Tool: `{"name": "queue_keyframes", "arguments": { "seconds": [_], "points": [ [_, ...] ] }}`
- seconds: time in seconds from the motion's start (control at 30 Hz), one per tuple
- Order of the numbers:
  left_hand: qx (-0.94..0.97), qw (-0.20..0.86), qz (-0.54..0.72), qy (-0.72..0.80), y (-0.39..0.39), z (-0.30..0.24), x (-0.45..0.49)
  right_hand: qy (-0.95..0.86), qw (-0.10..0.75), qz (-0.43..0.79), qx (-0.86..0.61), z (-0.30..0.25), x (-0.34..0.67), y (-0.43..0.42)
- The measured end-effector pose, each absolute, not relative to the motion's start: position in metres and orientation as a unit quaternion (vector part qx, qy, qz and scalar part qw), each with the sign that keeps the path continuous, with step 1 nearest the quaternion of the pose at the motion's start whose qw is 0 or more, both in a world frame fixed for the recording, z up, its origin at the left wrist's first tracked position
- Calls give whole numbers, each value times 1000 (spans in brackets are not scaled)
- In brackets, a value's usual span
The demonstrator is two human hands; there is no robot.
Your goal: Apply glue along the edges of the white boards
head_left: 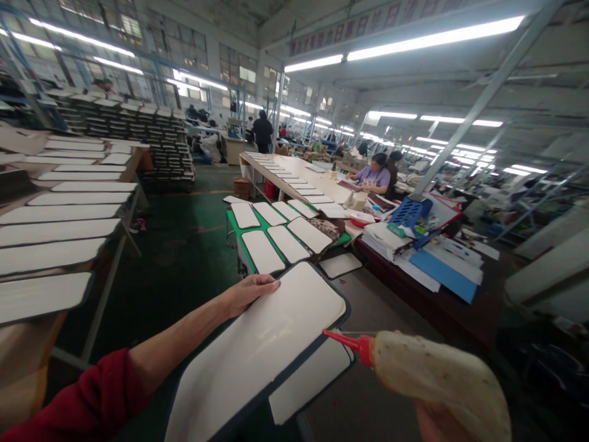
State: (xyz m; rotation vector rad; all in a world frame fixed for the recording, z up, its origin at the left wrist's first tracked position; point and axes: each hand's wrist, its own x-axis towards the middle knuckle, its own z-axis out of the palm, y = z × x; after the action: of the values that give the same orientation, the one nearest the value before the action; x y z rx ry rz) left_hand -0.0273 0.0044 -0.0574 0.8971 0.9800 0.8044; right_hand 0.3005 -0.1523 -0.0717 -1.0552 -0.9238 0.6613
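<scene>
My left hand (252,293) grips the far left edge of a large white panel (271,344) with a dark border and rounded corners, its thumb lying on the white face. The panel is tilted toward me. In my right hand (437,423), mostly cut off by the lower frame edge, is a glue bottle (432,374), pale and stained. Its red nozzle (347,341) points left, with the tip at the panel's right border. A thin strand runs beside the nozzle. Another white panel (313,374) lies partly hidden beneath the held one.
Several white panels lie on a green-topped table (235,227) ahead and on a long table (133,164) at left. Papers and a blue folder (444,275) cover a dark desk at right. A metal post (488,98) rises there. A person in purple (375,177) sits farther back.
</scene>
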Motion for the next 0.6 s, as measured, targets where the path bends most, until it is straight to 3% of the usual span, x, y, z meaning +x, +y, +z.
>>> {"name": "queue_keyframes", "arguments": {
  "seconds": [0.6],
  "points": [
    [384,712,356,468,6,-53,-32,-447,735,341,-379,-69,296,-128]
  ]
}}
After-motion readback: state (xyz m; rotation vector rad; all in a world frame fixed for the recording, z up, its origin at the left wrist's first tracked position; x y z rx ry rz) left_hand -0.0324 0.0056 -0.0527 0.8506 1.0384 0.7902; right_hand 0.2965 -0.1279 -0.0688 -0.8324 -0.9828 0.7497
